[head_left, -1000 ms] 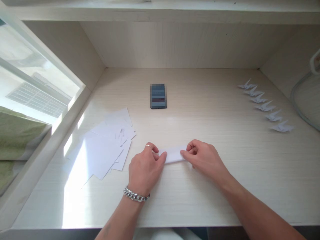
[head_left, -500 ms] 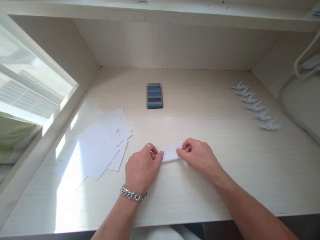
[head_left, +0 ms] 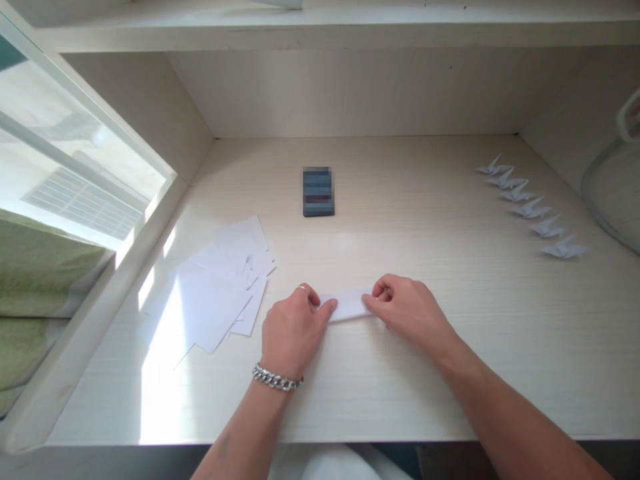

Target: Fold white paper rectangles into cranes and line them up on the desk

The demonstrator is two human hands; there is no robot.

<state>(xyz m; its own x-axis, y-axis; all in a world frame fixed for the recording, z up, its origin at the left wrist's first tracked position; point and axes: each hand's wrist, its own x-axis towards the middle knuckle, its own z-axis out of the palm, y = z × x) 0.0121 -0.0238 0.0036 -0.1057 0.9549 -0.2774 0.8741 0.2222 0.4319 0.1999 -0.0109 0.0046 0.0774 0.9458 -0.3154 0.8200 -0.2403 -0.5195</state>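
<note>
A folded strip of white paper [head_left: 349, 305] lies near the front of the desk, running between my two hands. My left hand [head_left: 298, 328] grips its left end, thumb on top and fingers curled in. At the other end, my right hand [head_left: 411, 308] pinches the paper between thumb and bent fingers. The strip's two ends are hidden under the fingers. To the left of my left hand, loose white paper sheets [head_left: 210, 300] overlap in a pile.
Several white paper cranes [head_left: 529, 209] stand in a slanting row at the right. A dark, pixelated rectangular object [head_left: 319, 192] lies toward the back. A window [head_left: 85, 180] borders the left side, a grey cable [head_left: 590, 200] the right. A shelf edge [head_left: 320, 37] spans overhead.
The whole view has shifted, so the desk's contents appear a little farther right. Both hands keep the same hold on the folded paper, which looks unchanged.
</note>
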